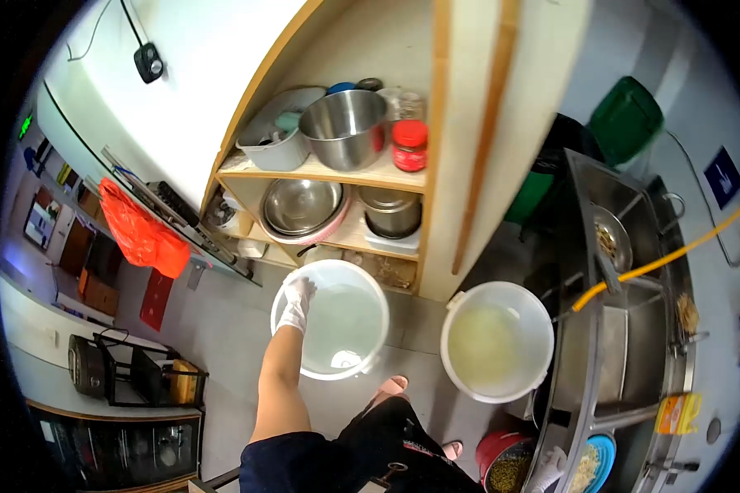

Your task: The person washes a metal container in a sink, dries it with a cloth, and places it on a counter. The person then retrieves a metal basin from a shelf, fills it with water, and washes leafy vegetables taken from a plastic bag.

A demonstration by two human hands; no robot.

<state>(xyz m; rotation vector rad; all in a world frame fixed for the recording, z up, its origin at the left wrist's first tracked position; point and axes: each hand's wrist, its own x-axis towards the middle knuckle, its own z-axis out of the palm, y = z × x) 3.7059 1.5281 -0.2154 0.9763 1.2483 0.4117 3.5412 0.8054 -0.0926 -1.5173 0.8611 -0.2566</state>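
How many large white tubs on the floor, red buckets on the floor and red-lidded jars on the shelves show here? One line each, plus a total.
Large white tubs on the floor: 2
Red bucket on the floor: 1
Red-lidded jar on the shelves: 1
Total: 4

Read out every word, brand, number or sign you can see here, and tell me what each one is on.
None can be read with certainty.
Red-lidded jar: label print too small and blurred.
Blue wall sign: white marking, unreadable.
Yellow packet: print too blurred.
Green sign at far left: too small.
Black clothes: small reddish marking, unreadable.
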